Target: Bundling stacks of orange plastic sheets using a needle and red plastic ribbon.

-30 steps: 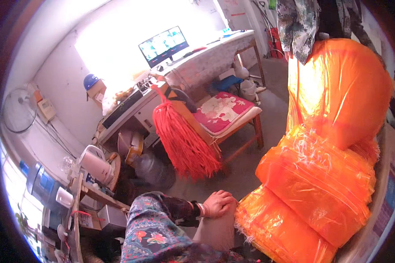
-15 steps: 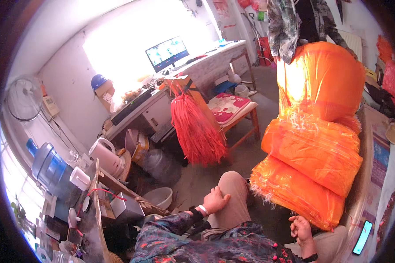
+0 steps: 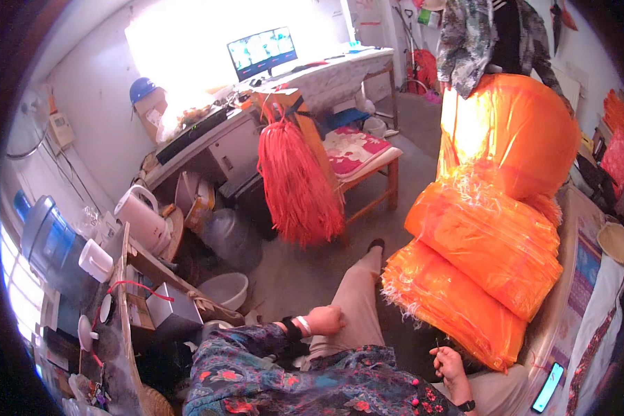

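Observation:
My left hand [image 3: 324,320], with a white band and a dark cuff at the wrist, rests on my thigh in beige trousers [image 3: 359,291]. Its fingers are curled in, and no object shows in them. My right hand [image 3: 449,365] is raised over my other leg, fingers bent together. Something small and thin seems to stick up at its fingertips, too small to name. Just beyond it lie folded bundles of orange woven sacks [image 3: 457,298], frayed along the edges; the hand appears apart from them. Another bundle [image 3: 513,132] stands behind these, against a person in a camouflage jacket [image 3: 461,41].
A bunch of red ties [image 3: 299,187] hangs from a chair with a patterned cushion [image 3: 357,151]. On the right bench lies a lit phone [image 3: 548,388]. A white basin [image 3: 223,290], kettle [image 3: 144,218] and water bottle [image 3: 48,229] are at left; a monitor [image 3: 262,53] stands on the far desk.
The view has shifted, so most things sit lower or further left. My left knee has lowered and the leg stretched forward. The left hand's fingers are curled in more. The sacks stay put.

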{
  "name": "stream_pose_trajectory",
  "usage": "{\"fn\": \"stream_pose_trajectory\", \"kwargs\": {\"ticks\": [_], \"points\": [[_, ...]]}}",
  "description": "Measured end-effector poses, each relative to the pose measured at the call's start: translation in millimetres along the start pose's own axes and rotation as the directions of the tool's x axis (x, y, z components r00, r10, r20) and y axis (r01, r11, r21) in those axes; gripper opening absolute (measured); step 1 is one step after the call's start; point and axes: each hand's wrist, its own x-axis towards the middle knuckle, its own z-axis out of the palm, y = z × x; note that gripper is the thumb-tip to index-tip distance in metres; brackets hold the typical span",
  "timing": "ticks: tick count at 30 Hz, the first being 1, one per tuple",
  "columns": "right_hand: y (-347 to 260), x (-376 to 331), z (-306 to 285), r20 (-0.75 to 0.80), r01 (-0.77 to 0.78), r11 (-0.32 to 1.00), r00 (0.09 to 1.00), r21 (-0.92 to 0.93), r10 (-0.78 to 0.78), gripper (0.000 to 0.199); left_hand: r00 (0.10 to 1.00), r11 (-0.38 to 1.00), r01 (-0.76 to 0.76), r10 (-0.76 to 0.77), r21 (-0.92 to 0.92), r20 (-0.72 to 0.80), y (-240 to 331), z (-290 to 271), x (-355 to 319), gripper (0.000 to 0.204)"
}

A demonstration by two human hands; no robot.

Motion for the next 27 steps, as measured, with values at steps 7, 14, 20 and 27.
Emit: {"fn": "stream_pose_trajectory", "kwargs": {"ticks": [7, 14, 20, 27], "points": [[14.7, 14.9, -2.1, 0.023, -0.046, 0.997, 0.999, -0.07, 0.048, 0.019, 0.934, 0.937, -0.335, 0.315, 0.101, 0.171, -17.9, 1.7, 23.3, 0.01], [18.5, 15.3, -11.7, -0.009, -0.108, 0.975, 0.994, -0.192, 0.108, 0.017, 0.133, 0.72, -0.375, 0.665, -0.583, 0.735, -6.4, 3.0, -24.2, 0.013], [11.4, 10.5, -6.3, 0.023, -0.114, 0.987, 0.993, -0.117, 0.118, 0.017, 0.527, 0.718, 0.238, 0.471, -0.654, 0.708, -35.1, -28.8, 12.9, 0.008], [12.2, 9.9, 5.7, -0.035, 0.001, 0.981, 0.999, -0.194, -0.008, 0.015, 0.947, 0.967, -0.181, 0.121, -0.181, -0.299, -82.5, -114.8, 128.7, 0.008]]}}
